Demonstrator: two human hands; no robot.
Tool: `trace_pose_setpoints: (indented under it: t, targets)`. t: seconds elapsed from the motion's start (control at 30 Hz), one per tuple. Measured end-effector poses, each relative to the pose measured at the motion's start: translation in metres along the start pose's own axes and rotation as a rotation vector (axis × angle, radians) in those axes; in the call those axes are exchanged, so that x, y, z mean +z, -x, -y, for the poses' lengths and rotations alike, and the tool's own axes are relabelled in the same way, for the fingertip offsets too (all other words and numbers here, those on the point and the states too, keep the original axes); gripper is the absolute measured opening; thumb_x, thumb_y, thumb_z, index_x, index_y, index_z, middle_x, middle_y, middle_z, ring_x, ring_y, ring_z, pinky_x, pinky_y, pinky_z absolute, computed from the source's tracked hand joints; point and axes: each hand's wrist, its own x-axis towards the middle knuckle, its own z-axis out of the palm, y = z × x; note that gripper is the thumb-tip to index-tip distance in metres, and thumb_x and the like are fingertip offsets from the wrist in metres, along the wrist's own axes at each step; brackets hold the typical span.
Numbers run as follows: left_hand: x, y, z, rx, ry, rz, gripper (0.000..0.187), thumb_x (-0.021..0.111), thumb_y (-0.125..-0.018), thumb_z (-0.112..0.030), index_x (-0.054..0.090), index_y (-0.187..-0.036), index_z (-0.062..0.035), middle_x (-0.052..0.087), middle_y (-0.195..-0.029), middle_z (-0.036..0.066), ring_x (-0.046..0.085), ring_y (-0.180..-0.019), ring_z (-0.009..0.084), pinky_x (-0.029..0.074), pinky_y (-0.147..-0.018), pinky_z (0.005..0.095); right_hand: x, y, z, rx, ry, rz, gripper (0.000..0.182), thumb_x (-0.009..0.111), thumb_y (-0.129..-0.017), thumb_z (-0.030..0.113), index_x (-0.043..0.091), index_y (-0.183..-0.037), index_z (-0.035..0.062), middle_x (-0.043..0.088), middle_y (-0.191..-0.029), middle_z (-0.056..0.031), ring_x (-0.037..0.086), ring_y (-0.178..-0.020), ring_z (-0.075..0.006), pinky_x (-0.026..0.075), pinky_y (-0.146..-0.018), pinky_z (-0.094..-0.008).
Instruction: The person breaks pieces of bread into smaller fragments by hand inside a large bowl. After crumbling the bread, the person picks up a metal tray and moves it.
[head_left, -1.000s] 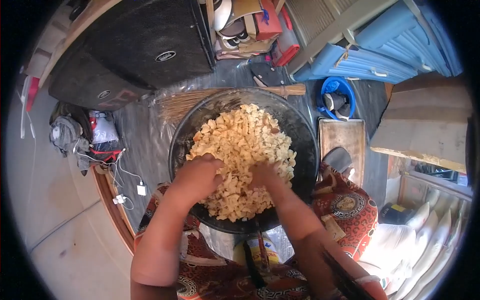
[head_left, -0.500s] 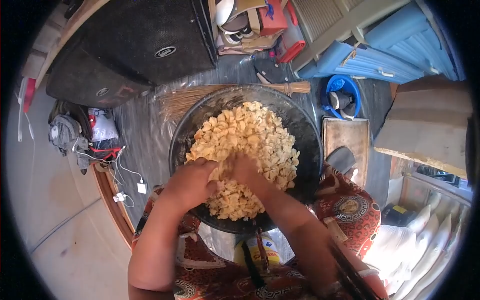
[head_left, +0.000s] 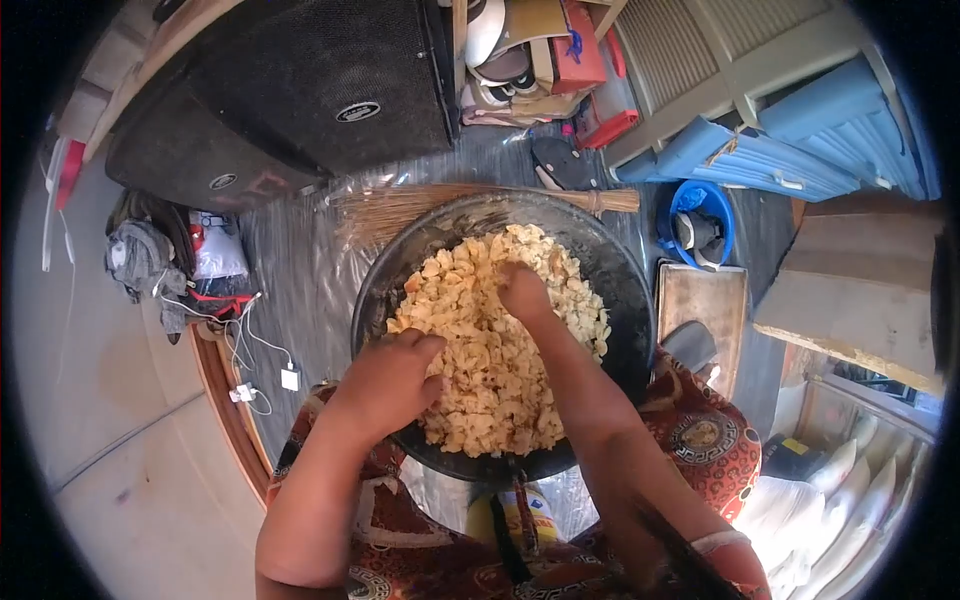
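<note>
A wide black basin sits between my knees, with a heap of pale yellow, lumpy pieces in it. My left hand lies over the left side of the heap, thumb apart from the fingers and nothing held. Farther from me, toward the back of the heap, my right hand is closed with its knuckles up at the pieces. What its fingers hold, if anything, is hidden beneath it.
Behind the basin lies a straw broom, close to its rim. A blue bucket with shoes stands at right, near a flat brown tray. Large black speakers fill the back left. White charger cables lie at left.
My right hand has moved away from me, from the middle of the heap to its back. My left hand stays over the left side. The whole view has shifted slightly.
</note>
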Motion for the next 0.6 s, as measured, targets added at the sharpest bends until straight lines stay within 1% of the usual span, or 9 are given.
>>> trace_pose_setpoints:
  t: [0.07, 0.1, 0.13, 0.2, 0.23, 0.33, 0.37, 0.47, 0.6]
  targets:
    - [0.0, -0.001, 0.001, 0.004, 0.012, -0.004, 0.042, 0.06, -0.082, -0.025, 0.052, -0.117, -0.0018, 0.057, -0.108, 0.021, 0.056, -0.098, 0.0381, 0.045, -0.086, 0.043, 0.012, -0.019, 0.01, -0.073, -0.105, -0.198, 0.057, 0.065, -0.076, 0.025, 0.047, -0.129, 0.0182, 0.045, -0.131, -0.018, 0.041, -0.123, -0.03, 0.039, -0.098, -0.0435]
    - [0.0, -0.001, 0.003, 0.011, 0.028, -0.008, 0.042, 0.059, -0.082, -0.025, 0.052, -0.117, -0.0017, 0.057, -0.108, 0.021, 0.056, -0.098, 0.0383, 0.045, -0.086, 0.0431, 0.005, -0.021, 0.031, 0.118, 0.055, -0.052, 0.073, 0.067, -0.077, 0.033, 0.031, -0.139, 0.0202, 0.03, -0.143, -0.0134, 0.03, -0.132, -0.0292, 0.026, -0.104, -0.0571]
    - [0.001, 0.0, 0.004, 0.006, 0.028, -0.009, 0.042, 0.059, -0.082, -0.025, 0.052, -0.117, -0.0017, 0.057, -0.108, 0.021, 0.056, -0.098, 0.0383, 0.045, -0.086, 0.0431, 0.003, -0.023, 0.043, 0.114, 0.054, -0.049, 0.073, 0.067, -0.077, 0.033, 0.031, -0.139, 0.0202, 0.03, -0.143, -0.0134, 0.03, -0.132, -0.0292, 0.026, -0.104, -0.0571]
    - [0.003, 0.001, 0.006, 0.025, 0.003, -0.035, 0.043, 0.059, -0.082, -0.024, 0.052, -0.117, -0.0011, 0.056, -0.109, 0.021, 0.055, -0.099, 0.039, 0.045, -0.087, 0.0433, -0.002, -0.024, 0.061, 0.29, 0.149, 0.225, 0.093, 0.073, -0.072, 0.038, 0.016, -0.144, 0.0263, 0.015, -0.15, -0.0084, 0.022, -0.135, -0.0313, 0.019, -0.099, -0.0696]
    - [0.004, 0.001, 0.008, 0.027, 0.0, -0.036, 0.043, 0.059, -0.082, -0.024, 0.052, -0.117, -0.0011, 0.056, -0.109, 0.021, 0.055, -0.099, 0.039, 0.045, -0.087, 0.0433, -0.006, -0.023, 0.068, 0.283, 0.203, 0.219, 0.087, 0.073, -0.072, 0.037, 0.023, -0.142, 0.0242, 0.02, -0.148, -0.0078, 0.023, -0.135, -0.0317, 0.018, -0.097, -0.0726]
    - [0.005, 0.003, 0.012, 0.014, 0.016, -0.005, 0.043, 0.06, -0.081, -0.023, 0.051, -0.117, -0.0009, 0.056, -0.11, 0.022, 0.055, -0.1, 0.0396, 0.044, -0.088, 0.0435, 0.017, -0.029, 0.053, 0.138, 0.39, 0.215, 0.079, 0.072, -0.072, 0.038, 0.032, -0.139, 0.022, 0.026, -0.144, -0.0082, 0.026, -0.133, -0.0317, 0.019, -0.099, -0.0703]
    - [0.005, 0.003, 0.012, 0.0, 0.042, -0.01, 0.043, 0.06, -0.08, -0.023, 0.051, -0.117, -0.0008, 0.056, -0.109, 0.022, 0.055, -0.1, 0.0396, 0.044, -0.088, 0.0435, 0.032, -0.027, 0.046, 0.076, 0.421, 0.126, 0.074, 0.071, -0.07, 0.044, 0.042, -0.132, 0.0166, 0.039, -0.135, -0.0058, 0.029, -0.13, -0.0312, 0.031, -0.097, -0.0622]
    - [0.005, 0.0, 0.013, 0.0, 0.061, -0.021, 0.044, 0.06, -0.08, -0.022, 0.051, -0.117, -0.0006, 0.057, -0.109, 0.022, 0.055, -0.1, 0.0395, 0.044, -0.088, 0.0435, 0.026, 0.003, 0.05, -0.018, 0.326, 0.234, 0.072, 0.072, -0.067, 0.035, 0.044, -0.131, 0.0136, 0.045, -0.129, -0.0081, 0.038, -0.124, -0.0312, 0.037, -0.097, -0.0521]
    - [0.001, -0.006, 0.011, -0.01, 0.037, -0.022, 0.045, 0.061, -0.079, -0.022, 0.052, -0.118, -0.0014, 0.056, -0.11, 0.022, 0.055, -0.1, 0.0392, 0.044, -0.088, 0.0433, 0.026, 0.05, 0.05, -0.14, 0.199, 0.241, 0.073, 0.073, -0.064, 0.027, 0.046, -0.129, 0.0113, 0.047, -0.128, -0.0109, 0.045, -0.118, -0.0328, 0.042, -0.094, -0.0446]
